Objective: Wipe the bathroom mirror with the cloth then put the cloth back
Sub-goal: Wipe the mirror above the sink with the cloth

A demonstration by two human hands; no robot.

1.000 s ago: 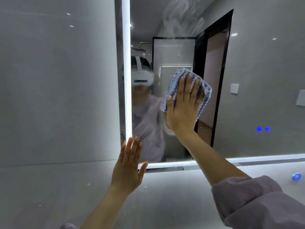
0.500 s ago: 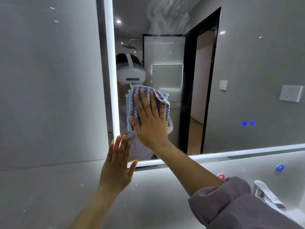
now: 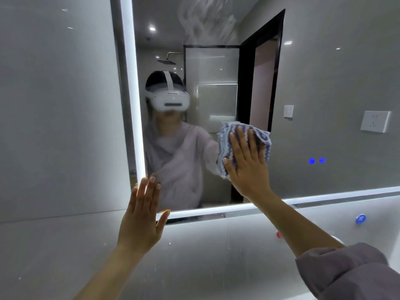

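Head view. The right hand [image 3: 246, 167] lies flat, fingers straight and slightly spread, palm pressing the cloth [image 3: 225, 139] against the mirror [image 3: 324, 83]. It is not gripping: the cloth is pinned between palm and glass by pressure alone. The cloth is a blue-and-white striped piece, folded into a thick pad. Its edges show above the fingertips and along the thumb side. It sits in the lower middle of the glass, to the left of the two blue touch buttons [image 3: 317, 160].

The left hand [image 3: 141, 215] is also flat, fingers together and holding nothing, at the mirror's lower left corner over the lit edge strip [image 3: 129, 105]. Whether it actually bears on the surface cannot be told.

Assessment: the cloth looks soft, light and limp, so it should follow the glass easily. It would likely slip or unfold if the palm pressure eased. To carry it away, the fingers could curl over its upper edge and gather the folds. The mirror is rigid, smooth and breakable, so broad, even pressure suits it. Pale smears [image 3: 205, 22] remain high on the glass. Where the cloth belongs is out of view.
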